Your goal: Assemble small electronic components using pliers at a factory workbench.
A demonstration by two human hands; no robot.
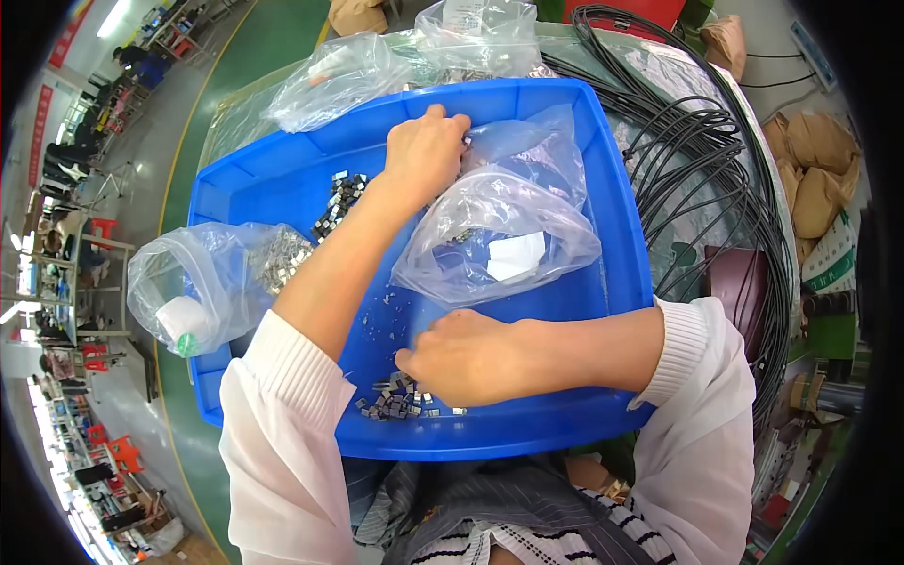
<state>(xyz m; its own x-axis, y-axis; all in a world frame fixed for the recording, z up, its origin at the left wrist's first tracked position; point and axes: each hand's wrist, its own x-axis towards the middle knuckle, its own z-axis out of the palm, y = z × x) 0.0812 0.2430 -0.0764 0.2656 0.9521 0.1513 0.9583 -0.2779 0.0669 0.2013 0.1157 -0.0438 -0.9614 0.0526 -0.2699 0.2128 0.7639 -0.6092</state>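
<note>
Well, from my seat I read the scene from the left, where a clear bag (160, 273) lies over the side of the blue tray (259, 202), with small metal parts (280, 259) bunched at its inner end. Next to it, partly behind the left forearm, I see a heap of dark and silvery pieces (337, 205) on the tray floor. Nearer the body is a loose scatter of small blocks (397, 399), the things I take to be in work, close to the tray's front wall. My left hand (428, 155) is at the far side, fingers bent down beside the plastic; I can't tell whether it pinches anything. My right hand (466, 358) is curled low beside the scatter, its fingertips hidden, so I can't say if it has closed on a piece. The two hands are well apart. Between them and further right, an open bag (414, 264) gapes, a white slip (516, 256) inside; beyond the tray lie black cables (706, 160). I judge the step in hand to be gathering or sorting loose pieces; the next move calls for a light fingertip pickup, keeping my wrist off the bag's floppy mouth.
</note>
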